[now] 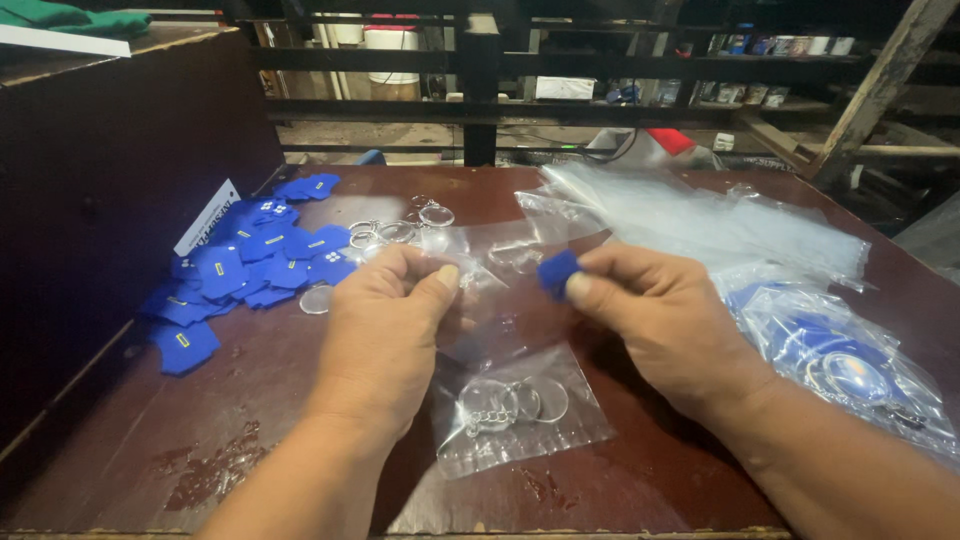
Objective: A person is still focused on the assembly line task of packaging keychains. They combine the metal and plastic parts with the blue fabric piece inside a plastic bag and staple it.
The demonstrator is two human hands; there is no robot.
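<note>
We see left hand pinching mouth of clear plastic bag, key ring with chain already inside, bag hanging below fingers. Right hand closed on blue tag, just beside bag mouth, not yet in. Left of left hand: loose blue tags pile, unpacked. Right of right hand: filled bags, done.

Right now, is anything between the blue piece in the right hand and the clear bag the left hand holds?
Nothing visible. The right hand pinches the blue piece just beside the clear bag, whose top the left hand grips. Only a small open gap separates them.
</note>
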